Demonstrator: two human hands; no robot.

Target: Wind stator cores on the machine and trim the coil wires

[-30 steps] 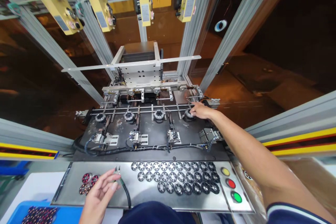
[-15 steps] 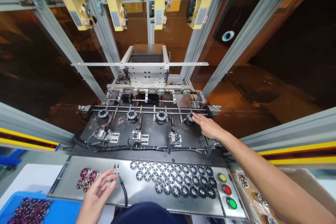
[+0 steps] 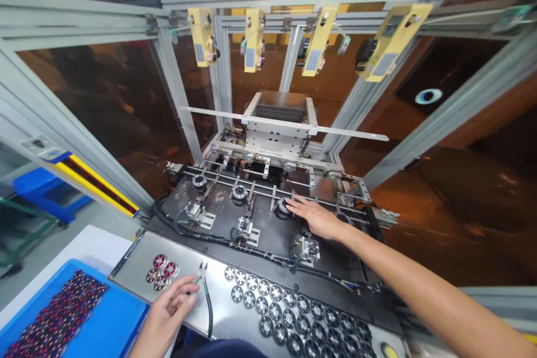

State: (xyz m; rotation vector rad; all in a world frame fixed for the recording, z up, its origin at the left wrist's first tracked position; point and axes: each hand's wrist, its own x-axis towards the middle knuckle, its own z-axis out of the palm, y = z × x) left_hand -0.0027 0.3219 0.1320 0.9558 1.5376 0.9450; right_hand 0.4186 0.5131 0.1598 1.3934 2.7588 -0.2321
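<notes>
My right hand reaches over the dark machine bed with its fingers stretched out. The fingertips touch the round part on the third fixture from the left and partly cover it. Low on the steel shelf, my left hand has its fingers curled at one handle of a pair of cutting pliers. The pliers' jaws are apart and point away from me; the other black handle runs toward me. Round slotted parts sit on the first fixture and second fixture. My right forearm partly hides the fourth fixture.
Several red-wound rings lie left on the steel shelf; rows of black-and-silver rings lie right. A blue tray holds many wound parts. Cables and small clamps cross the bed. Yellow tensioner units hang above.
My right hand has moved left from the fourth fixture to the third. My left hand stays by the pliers. The view has turned, so more of the blue tray shows.
</notes>
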